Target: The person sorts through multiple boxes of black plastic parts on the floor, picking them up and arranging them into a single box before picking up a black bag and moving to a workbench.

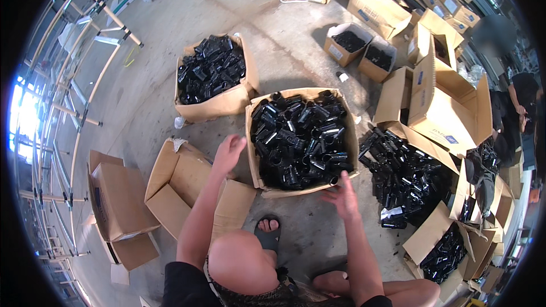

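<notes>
The black parts [298,139] fill the centre carton [296,193] nearly to its rim; it sits on the concrete floor [267,45] right in front of us, btwn our two hands. They're short, glossy, tube-like pcs, prob. plastic, w/ round open ends on some & bright streaks of light along the sides. They lie every which way, a few poking up at the far edge. Carton's plain brown, walls bowed a bit.

Our L hand [229,150] hangs just off the carton's L side, fingers bent; can't tell if the tips press together. Our R hand [343,198] is at the near R corner, fingers spread, tips by the rim; can't tell if they touch it.

More of the same-looking pcs: 2nd carton [219,112] beyond, to the L, & a loose heap [406,185] on the floor to the R.

Hard to make out: lower layers are hidden under the top pcs, & dark pcs merge in shadow, so no count. The heap's far R side is hidden behind cartons. Contents of the two small cartons [344,57] farther off are too fine to ID. Co-worker [522,99] at the R edge is partly cut off, & the metal frame [91,99] on the L bends into the dark rim.
</notes>
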Action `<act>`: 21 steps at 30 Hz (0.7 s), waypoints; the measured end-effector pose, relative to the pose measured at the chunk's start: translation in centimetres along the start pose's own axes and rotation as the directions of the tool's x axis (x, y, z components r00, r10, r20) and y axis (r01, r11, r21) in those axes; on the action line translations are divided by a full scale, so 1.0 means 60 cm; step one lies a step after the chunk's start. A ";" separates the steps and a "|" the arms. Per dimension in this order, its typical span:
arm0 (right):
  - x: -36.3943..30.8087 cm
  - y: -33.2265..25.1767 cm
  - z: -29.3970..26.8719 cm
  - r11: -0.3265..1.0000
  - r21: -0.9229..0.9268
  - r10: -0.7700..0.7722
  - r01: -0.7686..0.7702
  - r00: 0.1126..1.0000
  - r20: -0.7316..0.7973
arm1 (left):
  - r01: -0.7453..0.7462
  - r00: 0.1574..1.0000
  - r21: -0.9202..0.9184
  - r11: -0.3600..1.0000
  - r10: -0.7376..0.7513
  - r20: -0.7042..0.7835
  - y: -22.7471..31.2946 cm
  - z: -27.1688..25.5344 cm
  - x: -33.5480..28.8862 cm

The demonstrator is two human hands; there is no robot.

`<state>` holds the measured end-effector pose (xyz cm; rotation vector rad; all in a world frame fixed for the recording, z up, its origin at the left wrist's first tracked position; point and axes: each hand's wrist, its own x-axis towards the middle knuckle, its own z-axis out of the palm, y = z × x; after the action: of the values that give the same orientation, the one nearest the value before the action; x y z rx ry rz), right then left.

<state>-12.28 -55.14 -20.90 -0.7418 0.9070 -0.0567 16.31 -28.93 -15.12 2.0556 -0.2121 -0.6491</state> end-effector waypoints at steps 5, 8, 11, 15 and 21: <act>0.024 -0.091 -0.050 0.994 -0.100 -0.054 0.032 0.973 -0.225 | 0.135 0.991 0.155 0.979 -0.137 0.005 -0.063 0.059 0.037; 0.038 -0.150 -0.037 0.929 -0.368 -0.018 -0.034 0.990 -0.139 | 0.195 0.980 0.028 0.980 -0.193 -0.048 -0.010 0.026 0.083; 0.067 -0.151 0.014 0.832 -0.555 -0.065 -0.008 0.992 -0.111 | 0.227 0.968 0.039 0.973 -0.230 0.105 -0.001 0.009 0.091; 0.118 -0.122 -0.021 0.800 -0.598 -0.180 0.053 0.971 -0.154 | 0.234 0.936 -0.070 0.970 -0.205 0.287 -0.003 0.041 0.039; 0.153 -0.100 -0.067 0.685 -0.724 -0.302 0.080 0.936 -0.182 | -0.138 0.989 0.340 0.930 0.114 0.089 -0.059 0.067 0.032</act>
<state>-7.88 -65.05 -25.20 -1.5985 1.1375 0.0027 15.45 -30.75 -20.44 2.3332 -0.5271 -0.6368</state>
